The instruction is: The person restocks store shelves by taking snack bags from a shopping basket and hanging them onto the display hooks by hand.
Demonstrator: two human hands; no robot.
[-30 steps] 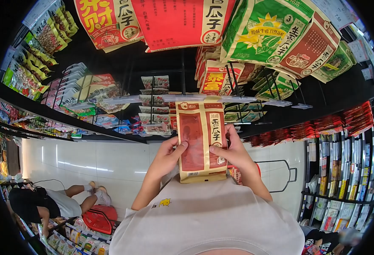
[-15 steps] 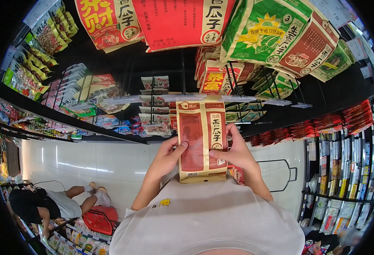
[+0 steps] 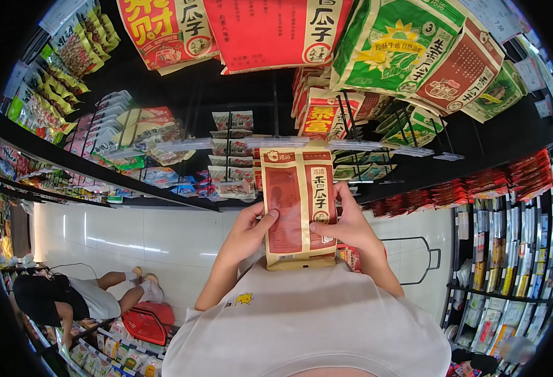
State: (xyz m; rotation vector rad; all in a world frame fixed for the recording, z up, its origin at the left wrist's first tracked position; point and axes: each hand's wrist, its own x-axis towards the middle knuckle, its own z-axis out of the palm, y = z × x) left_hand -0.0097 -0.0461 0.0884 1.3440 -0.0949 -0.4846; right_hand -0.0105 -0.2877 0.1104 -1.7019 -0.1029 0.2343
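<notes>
Upright in front of my chest is a bag of sunflower seeds point(image 3: 289, 207), brown-red and tan, with its printed panels facing me. My left hand point(image 3: 246, 232) grips its left edge, the thumb pressed on the front. On the right edge, my right hand point(image 3: 350, 223) holds it with the thumb across the lower front. Fingers of both hands curl behind the bag and are partly hidden. Just beyond the bag's top runs a clear shelf label strip point(image 3: 226, 144). A red patterned item point(image 3: 350, 256) shows partly behind the bag, near my right wrist.
Large green seed bags point(image 3: 395, 50) and a red seed bag point(image 3: 270, 38) stand on the upper shelf. Small snack packs point(image 3: 232, 151) hang on hooks below. At lower left a person point(image 3: 69, 298) is near a red basket point(image 3: 147, 323). Another shelf point(image 3: 509, 251) stands at right.
The shelf view has shifted very slightly. Both hands keep the same hold on the seed bag.
</notes>
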